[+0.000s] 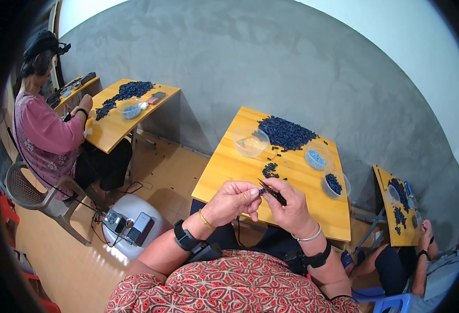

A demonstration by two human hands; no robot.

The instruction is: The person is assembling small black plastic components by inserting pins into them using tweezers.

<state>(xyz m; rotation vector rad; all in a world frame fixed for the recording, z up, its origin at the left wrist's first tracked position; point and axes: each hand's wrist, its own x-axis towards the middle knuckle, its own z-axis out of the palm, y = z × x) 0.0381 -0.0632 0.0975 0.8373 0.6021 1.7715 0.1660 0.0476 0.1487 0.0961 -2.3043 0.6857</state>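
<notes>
- Two hands work close together over the near part of the yellow wooden counter [229, 169].
- Left hand [228, 202]: thumb and fingers pinching a small dark blue piece [262, 191].
- Right hand [291, 206]: grasping a dark, slender tool [275, 194], right beside that piece.
- Beyond them: a small cluster [270, 170], then a large pile [286, 133], of dark blue pieces.
- At right, a clear bowl [345, 187] holds more.
</notes>
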